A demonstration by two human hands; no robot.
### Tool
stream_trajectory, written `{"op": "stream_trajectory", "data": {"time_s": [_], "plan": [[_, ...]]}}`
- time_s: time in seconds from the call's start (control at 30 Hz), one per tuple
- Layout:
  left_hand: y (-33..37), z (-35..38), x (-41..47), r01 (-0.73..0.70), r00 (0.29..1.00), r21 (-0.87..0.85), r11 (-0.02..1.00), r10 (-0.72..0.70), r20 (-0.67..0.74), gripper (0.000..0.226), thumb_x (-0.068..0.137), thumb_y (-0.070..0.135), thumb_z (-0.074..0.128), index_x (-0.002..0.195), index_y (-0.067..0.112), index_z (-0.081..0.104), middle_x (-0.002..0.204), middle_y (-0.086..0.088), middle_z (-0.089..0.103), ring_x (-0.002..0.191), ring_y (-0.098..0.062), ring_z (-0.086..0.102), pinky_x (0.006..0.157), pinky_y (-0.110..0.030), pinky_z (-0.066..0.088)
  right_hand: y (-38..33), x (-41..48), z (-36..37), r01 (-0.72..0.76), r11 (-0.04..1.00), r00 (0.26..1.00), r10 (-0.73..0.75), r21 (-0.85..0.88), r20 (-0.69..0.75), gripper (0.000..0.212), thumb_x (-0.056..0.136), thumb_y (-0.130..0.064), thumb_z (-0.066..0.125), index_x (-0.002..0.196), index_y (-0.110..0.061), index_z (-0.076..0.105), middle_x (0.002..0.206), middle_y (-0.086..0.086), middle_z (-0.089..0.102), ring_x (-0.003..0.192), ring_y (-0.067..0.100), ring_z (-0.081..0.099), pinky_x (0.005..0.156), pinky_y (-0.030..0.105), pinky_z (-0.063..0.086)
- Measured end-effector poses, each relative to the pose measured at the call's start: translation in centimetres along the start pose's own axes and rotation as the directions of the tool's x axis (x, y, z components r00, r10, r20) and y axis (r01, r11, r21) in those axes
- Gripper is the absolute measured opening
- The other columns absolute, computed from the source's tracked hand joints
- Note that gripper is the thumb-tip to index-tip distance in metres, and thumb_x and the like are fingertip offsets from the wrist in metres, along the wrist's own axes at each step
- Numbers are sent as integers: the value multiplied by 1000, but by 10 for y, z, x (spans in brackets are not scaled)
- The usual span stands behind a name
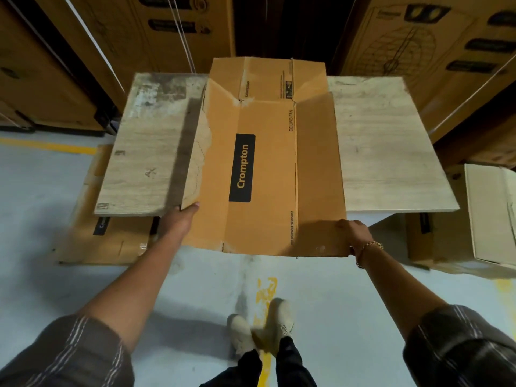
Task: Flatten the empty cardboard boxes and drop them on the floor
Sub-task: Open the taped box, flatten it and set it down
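A: What fills most of the view?
B: The grey floor, marked with yellow lines; at the back, tall stacked cartons stand on both sides of a dark gap

A: And the table?
B: The pale wood-grain table stands in front of them; the brown box lies across its middle, pressed nearly flat with its flaps spread; its near end hangs over the table's front edge

A: Anything on the floor?
B: Another flat box lies under the table's left side; a pale box sits to the right, near the table; the person's pale shoes are below

A: How do the hands lie?
B: The left hand grips the brown box's near left flap; its fingers wrap the edge and mostly hide behind the cardboard, so I cannot tell whether they are spread; the right hand holds the near right corner, fingers curled close together over the edge; a gold bracelet circles that wrist
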State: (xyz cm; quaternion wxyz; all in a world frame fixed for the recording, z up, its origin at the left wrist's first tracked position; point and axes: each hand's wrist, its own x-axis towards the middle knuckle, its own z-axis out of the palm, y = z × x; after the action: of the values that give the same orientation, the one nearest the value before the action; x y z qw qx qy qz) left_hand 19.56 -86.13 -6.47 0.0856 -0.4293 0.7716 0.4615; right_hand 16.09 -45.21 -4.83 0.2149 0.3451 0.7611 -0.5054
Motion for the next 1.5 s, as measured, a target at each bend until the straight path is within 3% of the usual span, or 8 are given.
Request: {"op": "stream_trajectory", "data": {"time_s": [0.17, 0.4, 0.5, 0.63, 0.73, 0.93, 1.07, 1.5], "plan": [[12, 7, -41, -147, 987, 73, 987, 151, -52, 55, 90, 63, 56, 109, 13, 70, 101, -8, 69, 96, -34, 64, 78, -37, 48, -8, 2, 7, 94, 978, 992, -108, -187, -65, 79, 78, -75, 55, 123, -10, 60, 121, 15, 65, 108, 38, 62, 96, 54, 50], [15, -29, -106, -377, 902, 82, 922, 386, -195, 50, 94, 57, 53, 122, 18, 69, 113, -4, 73, 103, -28, 67, 84, -35, 51, -26, -29, -1, 428, 833, 887, -462, -350, -15, 78, 87, -68, 45, 137, -9, 54, 126, 13, 66, 110, 36, 65, 94, 52, 54], [8, -58, -127, -376, 871, 113, 920, 393, -296, 49, 96, 52, 52, 120, 14, 70, 106, -9, 74, 94, -31, 67, 72, -32, 46, -45, -40, 7, 548, 766, 820, -571, -335, 35, 67, 90, -62, 49, 129, -8, 59, 118, 13, 69, 101, 35, 67, 87, 49, 57], [-12, -108, -150, -312, 865, 49, 949, 305, -398, 44, 96, 48, 54, 112, 11, 73, 96, -10, 75, 78, -21, 61, 60, -26, 41, -68, -60, 35, 662, 679, 733, -675, -318, 83, 63, 89, -61, 51, 113, -4, 65, 99, 15, 72, 84, 33, 67, 80, 46, 58], [-38, -150, -161, -295, 846, -17, 955, 253, -470, 61, 88, 67, 49, 109, 16, 75, 88, -4, 74, 75, -17, 61, 68, -37, 51, -85, -85, 71, 734, 609, 669, -726, -300, 161, 55, 88, -57, 52, 99, -5, 66, 83, 11, 70, 70, 26, 61, 70, 39, 55], [-100, -235, -164, -207, 786, -74, 976, 120, -606, 63, 88, 67, 50, 90, 9, 75, 82, -13, 73, 76, -29, 68, 62, -36, 46, -114, -145, 171, 838, 470, 541, -784, -278, 305, 56, 91, -59, 50, 90, -6, 67, 66, 0, 62, 61, 22, 59, 60, 31, 46], [-147, -301, -155, -190, 780, -144, 971, 60, -623, 38, 95, 48, 57, 110, 17, 74, 97, -5, 75, 90, -25, 68, 76, -35, 52, -113, -194, 247, 886, 409, 462, -818, -217, 342, 67, 76, -79, 34, 65, -16, 53, 50, -1, 53, 51, 16, 52, 49, 26, 35], [-253, -447, -66, -33, 801, -161, 986, -70, -594, 40, 94, 47, 59, 108, 13, 74, 81, -3, 67, 76, -23, 62, 69, -35, 50, -89, -257, 446, 853, 470, 517, -710, -226, 477, 67, 87, -72, 47, 98, -10, 69, 67, 0, 64, 61, 16, 60, 56, 29, 47]]}}
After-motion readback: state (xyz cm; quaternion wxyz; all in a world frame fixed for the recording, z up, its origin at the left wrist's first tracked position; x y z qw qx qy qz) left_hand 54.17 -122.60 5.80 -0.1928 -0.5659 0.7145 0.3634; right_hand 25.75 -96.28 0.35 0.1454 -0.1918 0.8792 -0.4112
